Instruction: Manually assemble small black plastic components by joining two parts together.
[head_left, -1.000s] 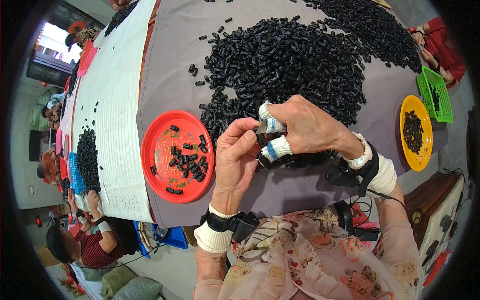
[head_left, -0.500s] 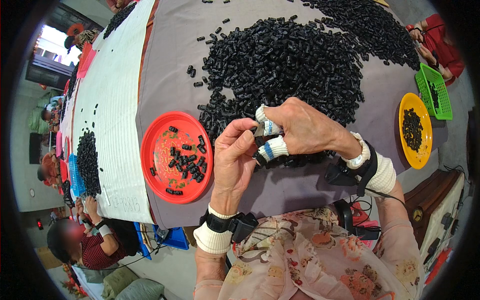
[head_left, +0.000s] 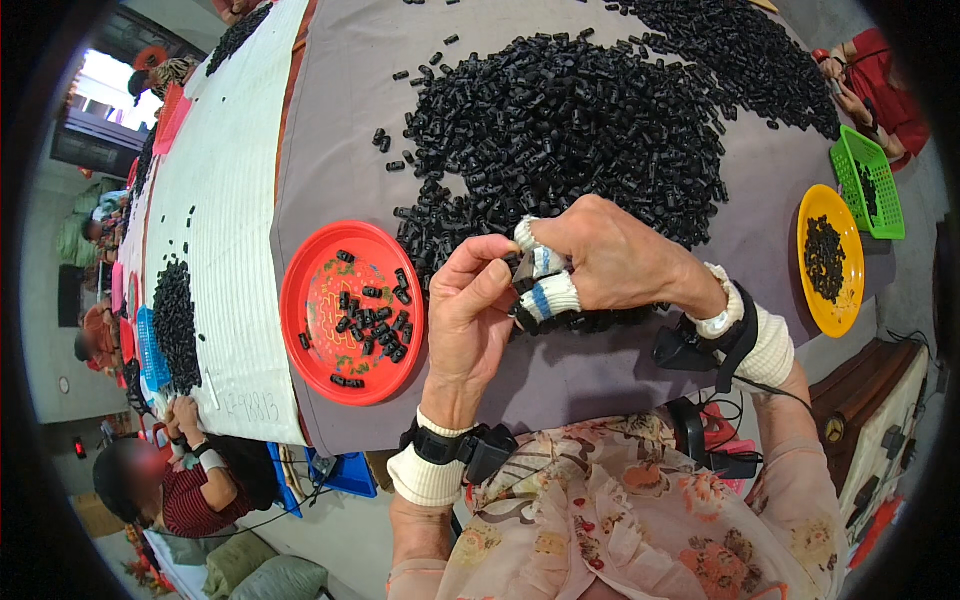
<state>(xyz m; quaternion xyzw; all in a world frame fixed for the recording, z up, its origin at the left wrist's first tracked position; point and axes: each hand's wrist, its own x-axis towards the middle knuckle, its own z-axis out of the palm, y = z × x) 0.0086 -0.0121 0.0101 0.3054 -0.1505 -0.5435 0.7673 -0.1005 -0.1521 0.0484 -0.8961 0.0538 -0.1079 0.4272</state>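
Note:
My left hand is closed, thumb and forefinger pinching a small black cylindrical piece, mostly hidden by the fingers. Pressed close against it, my right hand is also closed, with white cloth covers on its thumb and a finger, the latter banded in blue. Between its fingertips a small flat greyish metal piece shows in part. Beyond both hands spreads a big heap of like black pieces. On my left a round red plate holds several of these, lying loose.
A yellow plate of black pieces and a green basket stand at the right. Another black heap lies far right, near a person in red. A white-covered table adjoins on the left, where another person works.
My right thumb and fingers have shifted slightly against the left fingertips, and the metal piece has turned a little. Both hands stay in nearly the same place.

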